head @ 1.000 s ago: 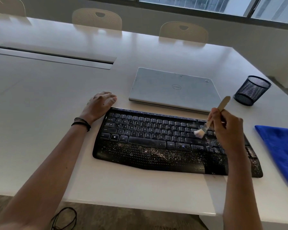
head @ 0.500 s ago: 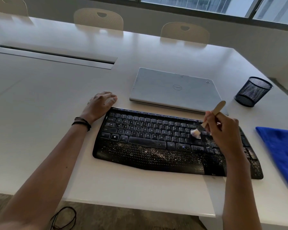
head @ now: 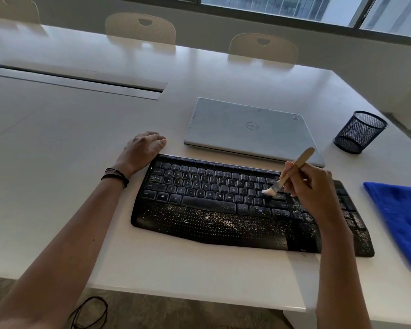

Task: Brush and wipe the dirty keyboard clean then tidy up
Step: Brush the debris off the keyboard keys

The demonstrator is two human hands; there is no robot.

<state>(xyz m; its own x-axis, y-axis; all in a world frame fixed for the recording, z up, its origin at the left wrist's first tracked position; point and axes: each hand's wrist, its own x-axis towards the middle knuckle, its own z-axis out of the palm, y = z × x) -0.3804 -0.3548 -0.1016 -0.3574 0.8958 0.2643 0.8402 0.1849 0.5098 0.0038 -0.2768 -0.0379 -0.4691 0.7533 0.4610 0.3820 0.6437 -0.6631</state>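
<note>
A black keyboard (head: 214, 200) lies on the white table (head: 57, 186), its palm rest speckled with pale crumbs and dust. My right hand (head: 311, 186) grips a small wooden-handled brush (head: 292, 172), whose pale bristles touch the keys on the right side of the main block. My left hand (head: 140, 150) rests flat on the table at the keyboard's far-left corner, fingers apart, holding nothing. A blue cloth (head: 401, 217) lies on the table to the right of the keyboard.
A closed silver laptop (head: 247, 129) sits just behind the keyboard. A black mesh pen cup (head: 360, 131) stands at the back right. A cable slot (head: 81, 79) runs across the table at left. Chairs (head: 140, 27) line the far side. The table edge is near me.
My right hand has swept the brush a little leftward across the right-hand keys. My left hand has stayed in place.
</note>
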